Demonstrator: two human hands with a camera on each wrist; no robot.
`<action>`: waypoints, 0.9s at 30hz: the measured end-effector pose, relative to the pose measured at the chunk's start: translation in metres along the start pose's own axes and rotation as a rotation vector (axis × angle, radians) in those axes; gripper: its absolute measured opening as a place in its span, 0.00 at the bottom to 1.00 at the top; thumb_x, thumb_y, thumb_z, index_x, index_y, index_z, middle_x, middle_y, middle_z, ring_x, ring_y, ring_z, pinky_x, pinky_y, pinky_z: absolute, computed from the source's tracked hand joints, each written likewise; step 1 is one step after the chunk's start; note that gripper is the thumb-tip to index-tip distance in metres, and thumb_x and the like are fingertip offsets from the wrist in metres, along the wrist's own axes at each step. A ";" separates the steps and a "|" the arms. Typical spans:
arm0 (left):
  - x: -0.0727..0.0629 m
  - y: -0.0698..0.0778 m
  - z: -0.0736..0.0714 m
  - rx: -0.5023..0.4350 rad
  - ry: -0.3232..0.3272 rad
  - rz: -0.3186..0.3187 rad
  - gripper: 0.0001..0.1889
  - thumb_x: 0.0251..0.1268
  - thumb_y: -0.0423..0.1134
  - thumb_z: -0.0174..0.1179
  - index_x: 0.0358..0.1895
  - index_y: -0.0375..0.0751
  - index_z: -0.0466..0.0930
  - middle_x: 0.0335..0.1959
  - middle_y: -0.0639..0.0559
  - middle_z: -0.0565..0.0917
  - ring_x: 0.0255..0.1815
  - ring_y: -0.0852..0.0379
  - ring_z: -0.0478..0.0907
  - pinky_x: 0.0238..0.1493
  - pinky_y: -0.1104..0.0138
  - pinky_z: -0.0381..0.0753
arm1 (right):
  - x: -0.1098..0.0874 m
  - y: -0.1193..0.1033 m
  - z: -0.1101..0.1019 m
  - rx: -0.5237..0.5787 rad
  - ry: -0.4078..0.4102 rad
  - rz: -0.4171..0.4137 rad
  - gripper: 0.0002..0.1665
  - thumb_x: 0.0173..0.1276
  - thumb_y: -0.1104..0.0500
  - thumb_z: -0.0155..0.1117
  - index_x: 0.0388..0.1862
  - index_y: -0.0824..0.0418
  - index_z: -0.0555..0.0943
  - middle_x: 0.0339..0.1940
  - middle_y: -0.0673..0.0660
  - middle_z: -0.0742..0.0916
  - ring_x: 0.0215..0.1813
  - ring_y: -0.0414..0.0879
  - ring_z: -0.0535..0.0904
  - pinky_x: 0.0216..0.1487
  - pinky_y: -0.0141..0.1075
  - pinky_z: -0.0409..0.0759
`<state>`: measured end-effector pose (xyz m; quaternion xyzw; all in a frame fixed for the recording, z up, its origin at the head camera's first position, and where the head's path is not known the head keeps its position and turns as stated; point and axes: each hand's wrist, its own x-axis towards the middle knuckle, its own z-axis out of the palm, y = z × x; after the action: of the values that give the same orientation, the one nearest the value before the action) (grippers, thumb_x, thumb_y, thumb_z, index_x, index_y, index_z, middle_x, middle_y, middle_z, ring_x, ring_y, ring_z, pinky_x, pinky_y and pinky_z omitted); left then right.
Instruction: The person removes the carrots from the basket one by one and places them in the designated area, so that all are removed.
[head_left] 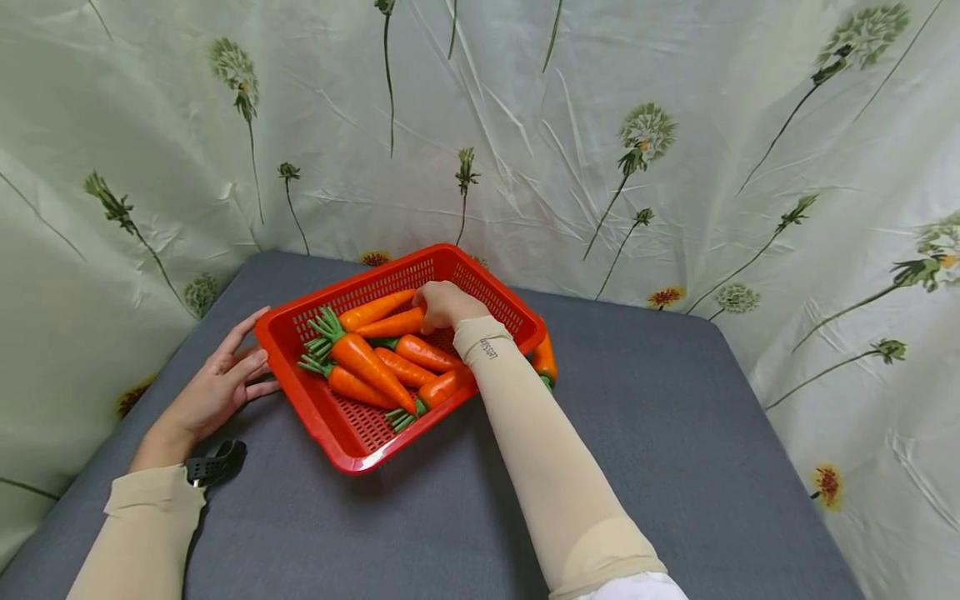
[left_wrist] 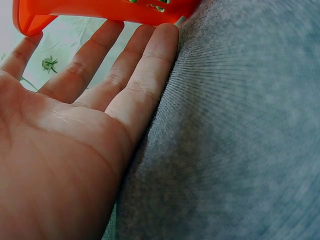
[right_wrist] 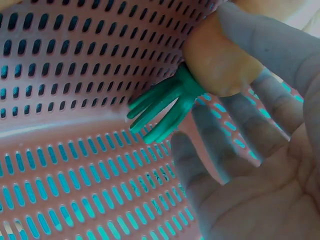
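Note:
A red perforated plastic basket [head_left: 341, 454] holds several orange carrots [head_left: 367, 362] with green stem tops. My right hand [head_left: 448, 304] reaches in at the far side. In the right wrist view its thumb and fingers pinch the thick end of a carrot [right_wrist: 215, 55], whose green stems [right_wrist: 167, 107] point toward the basket's perforated wall. From the head view, which of the upper carrots this is cannot be told for certain. At the basket's left end, my left hand [head_left: 221, 387] touches the outside with straight, spread fingers; the left wrist view shows their tips against the basket's underside [left_wrist: 95, 9].
A further orange carrot [head_left: 545, 358] lies outside the basket by its right end, partly hidden. Grey cloth [head_left: 660, 467] covers the table. Behind and along the sides hangs a pale curtain [head_left: 525, 150] with dandelion prints. A black strap [head_left: 217, 463] sits at the left wrist.

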<state>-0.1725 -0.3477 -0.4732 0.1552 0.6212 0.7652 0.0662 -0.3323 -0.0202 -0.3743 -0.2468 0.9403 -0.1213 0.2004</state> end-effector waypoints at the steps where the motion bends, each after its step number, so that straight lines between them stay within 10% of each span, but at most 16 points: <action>1: 0.000 0.000 0.000 0.003 0.000 0.000 0.36 0.90 0.31 0.41 0.89 0.63 0.45 0.71 0.67 0.76 0.62 0.67 0.85 0.54 0.67 0.90 | 0.000 0.000 0.000 0.003 0.005 -0.006 0.30 0.72 0.61 0.75 0.71 0.58 0.81 0.69 0.58 0.84 0.63 0.51 0.78 0.68 0.42 0.79; 8: 0.001 0.002 0.001 0.007 0.007 0.001 0.35 0.90 0.31 0.42 0.89 0.64 0.46 0.70 0.68 0.76 0.63 0.68 0.85 0.54 0.67 0.90 | -0.003 0.003 -0.002 0.020 0.038 -0.056 0.24 0.67 0.61 0.80 0.59 0.58 0.82 0.55 0.56 0.86 0.49 0.48 0.75 0.54 0.38 0.78; 27: 0.000 -0.001 0.000 -0.017 0.007 0.002 0.35 0.89 0.31 0.41 0.89 0.64 0.47 0.70 0.66 0.77 0.61 0.67 0.86 0.53 0.67 0.91 | -0.016 0.003 -0.030 -0.010 0.025 -0.106 0.28 0.69 0.56 0.80 0.64 0.58 0.80 0.67 0.56 0.84 0.65 0.50 0.80 0.69 0.43 0.79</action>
<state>-0.1727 -0.3476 -0.4742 0.1526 0.6149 0.7711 0.0643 -0.3341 -0.0057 -0.3433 -0.2959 0.9290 -0.1300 0.1805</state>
